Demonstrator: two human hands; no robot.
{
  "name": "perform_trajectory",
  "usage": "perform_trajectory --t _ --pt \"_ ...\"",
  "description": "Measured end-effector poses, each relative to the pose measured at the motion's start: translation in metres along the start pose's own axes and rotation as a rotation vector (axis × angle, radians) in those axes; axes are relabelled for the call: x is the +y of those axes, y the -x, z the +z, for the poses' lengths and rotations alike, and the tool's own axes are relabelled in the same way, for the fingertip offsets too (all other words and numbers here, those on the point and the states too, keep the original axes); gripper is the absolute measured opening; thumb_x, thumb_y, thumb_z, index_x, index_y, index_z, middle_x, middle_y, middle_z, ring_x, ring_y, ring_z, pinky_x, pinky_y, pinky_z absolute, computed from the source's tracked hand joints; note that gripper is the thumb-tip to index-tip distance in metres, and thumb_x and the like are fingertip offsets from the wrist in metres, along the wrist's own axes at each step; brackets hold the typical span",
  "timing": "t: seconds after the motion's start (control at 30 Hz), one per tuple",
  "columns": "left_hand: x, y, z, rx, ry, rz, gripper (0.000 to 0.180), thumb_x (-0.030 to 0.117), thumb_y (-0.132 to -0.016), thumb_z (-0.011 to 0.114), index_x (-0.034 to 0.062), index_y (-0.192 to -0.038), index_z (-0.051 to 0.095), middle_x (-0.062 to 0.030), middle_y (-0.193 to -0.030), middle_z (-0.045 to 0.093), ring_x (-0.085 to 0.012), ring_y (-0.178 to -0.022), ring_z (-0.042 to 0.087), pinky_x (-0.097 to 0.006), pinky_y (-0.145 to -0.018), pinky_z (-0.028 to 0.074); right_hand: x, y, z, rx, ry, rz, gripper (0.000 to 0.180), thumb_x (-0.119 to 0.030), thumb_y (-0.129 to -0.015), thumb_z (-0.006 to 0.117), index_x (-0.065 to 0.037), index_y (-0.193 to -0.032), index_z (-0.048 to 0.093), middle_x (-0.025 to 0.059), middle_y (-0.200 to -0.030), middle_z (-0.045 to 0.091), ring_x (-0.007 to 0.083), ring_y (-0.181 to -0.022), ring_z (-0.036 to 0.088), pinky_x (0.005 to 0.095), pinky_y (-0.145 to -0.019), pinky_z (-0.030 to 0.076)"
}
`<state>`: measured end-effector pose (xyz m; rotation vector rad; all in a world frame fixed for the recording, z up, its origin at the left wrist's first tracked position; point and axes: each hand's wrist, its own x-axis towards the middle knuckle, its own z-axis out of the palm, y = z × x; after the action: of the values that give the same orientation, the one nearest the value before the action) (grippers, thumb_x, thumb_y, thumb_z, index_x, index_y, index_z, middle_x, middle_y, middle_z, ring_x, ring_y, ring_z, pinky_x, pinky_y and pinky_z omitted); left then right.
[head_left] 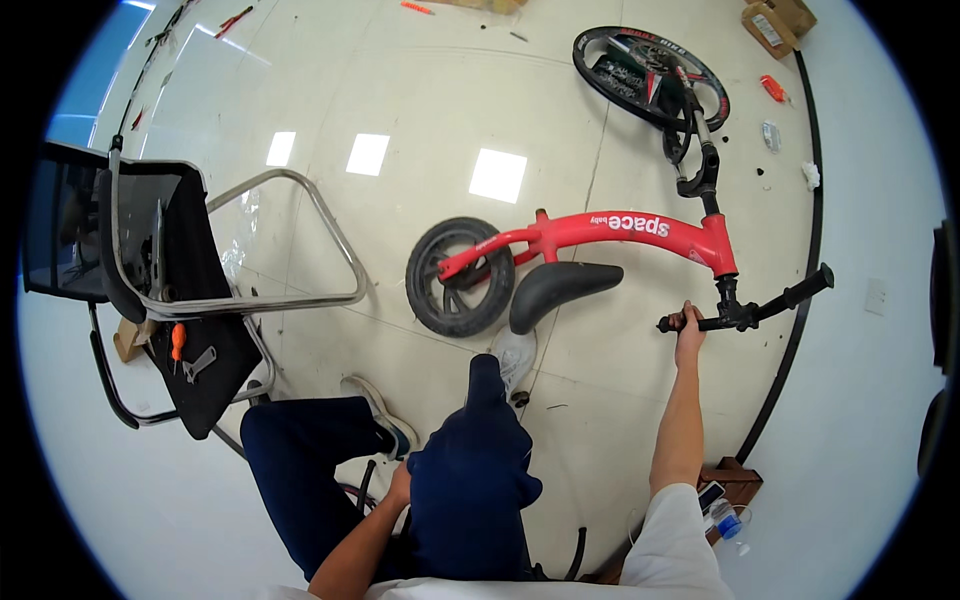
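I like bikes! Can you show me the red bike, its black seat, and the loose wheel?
red bike (600,228): head view, on the frame's top tube.
seat (555,288): head view, middle of the saddle.
loose wheel (612,77): head view, on its spokes.

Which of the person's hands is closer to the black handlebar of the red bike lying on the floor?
Right. The right hand grips the handlebar at its near end. The left hand is far from it, down between the person's legs beside the dark trousers, with its fingers hidden.
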<state>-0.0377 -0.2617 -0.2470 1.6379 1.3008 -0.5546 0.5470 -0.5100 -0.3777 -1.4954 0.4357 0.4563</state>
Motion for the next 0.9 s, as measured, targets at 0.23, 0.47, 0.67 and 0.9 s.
perform_trajectory --t 0.23,0.47,0.67,0.9 --pt "0.065 0.027 -0.01 -0.044 -0.008 -0.066 0.044 0.035 -0.074 0.07 0.0013 -0.102 0.064 -0.0185 -0.098 0.069 -0.0336 -0.094 0.066 -0.037 -0.083 0.05 0.027 -0.017 -0.009 -0.003 0.027 0.006 0.029 -0.02 -0.097 0.054 -0.006 -0.073 0.046 0.0017 -0.062 0.041 0.0161 -0.063 0.046 0.031 -0.069 0.04" --pt "0.07 0.045 -0.015 -0.087 0.097 -0.135 0.037 0.03 -0.08 0.065 -0.0002 -0.102 0.062 -0.0172 -0.098 0.069 -0.0273 -0.092 0.067 -0.033 -0.081 0.05 0.034 -0.012 -0.001 -0.028 0.0 0.08 0.026 -0.024 -0.098 0.056 -0.006 -0.08 0.049 0.0046 -0.069 0.05 0.0185 -0.071 0.054 0.034 -0.079 0.046" --pt "0.078 0.054 -0.027 -0.055 0.069 -0.11 0.031 0.026 -0.084 0.061 0.0001 -0.101 0.062 -0.0158 -0.096 0.068 -0.0261 -0.091 0.066 -0.032 -0.081 0.049 0.05 -0.017 -0.005 0.041 -0.116 0.15 0.021 -0.02 -0.097 0.057 -0.005 -0.085 0.049 0.0058 -0.075 0.054 0.0206 -0.077 0.059 0.0348 -0.081 0.051" --pt "0.069 0.063 -0.021 0.002 0.12 -0.059 0.033 0.028 -0.086 0.061 0.0003 -0.103 0.063 -0.0168 -0.095 0.068 -0.0283 -0.088 0.066 -0.034 -0.079 0.05 0.031 0.012 0.007 0.18 0.226 0.201 0.037 -0.032 -0.085 0.074 -0.005 -0.104 0.056 0.0066 -0.094 0.064 0.021 -0.093 0.063 0.0354 -0.079 0.051"
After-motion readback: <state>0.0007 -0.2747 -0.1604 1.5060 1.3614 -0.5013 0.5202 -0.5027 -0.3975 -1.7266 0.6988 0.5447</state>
